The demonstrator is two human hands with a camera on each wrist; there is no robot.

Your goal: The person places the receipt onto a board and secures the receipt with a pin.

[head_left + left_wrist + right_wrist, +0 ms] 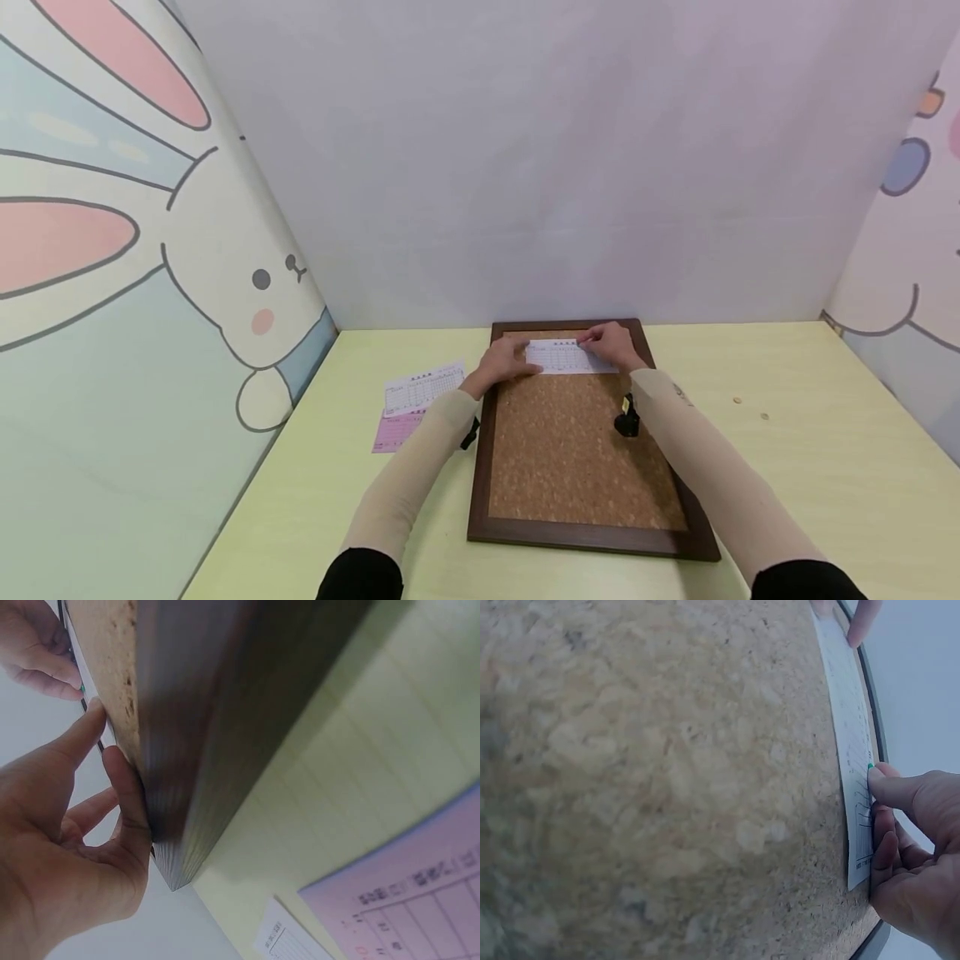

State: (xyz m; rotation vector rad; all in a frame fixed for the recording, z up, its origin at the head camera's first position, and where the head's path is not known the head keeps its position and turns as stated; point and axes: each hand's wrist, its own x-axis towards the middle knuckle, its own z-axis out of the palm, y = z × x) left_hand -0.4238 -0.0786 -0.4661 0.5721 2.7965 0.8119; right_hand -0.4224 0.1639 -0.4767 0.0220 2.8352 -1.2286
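Observation:
A white printed slip (564, 357) lies across the top of a cork board (585, 450) with a dark wooden frame. My left hand (507, 360) rests at the slip's left end, its fingertips pressing the paper near the frame; the left wrist view shows the thumb and fingers of that hand (82, 832) spread there. Toward the slip's upper right edge, my right hand (611, 343) pinches a small thumbtack, of which only a green bit (870, 766) shows between thumb and forefinger. The other fingers of the right hand (915, 847) are curled beside the paper.
Left of the board, another white printed slip (423, 389) overlaps a pink one (393, 433) on the pale yellow table (300, 500). Two small round gold-coloured pieces (737, 400) lie to the right. A grey-white wall (562, 167) stands behind the board.

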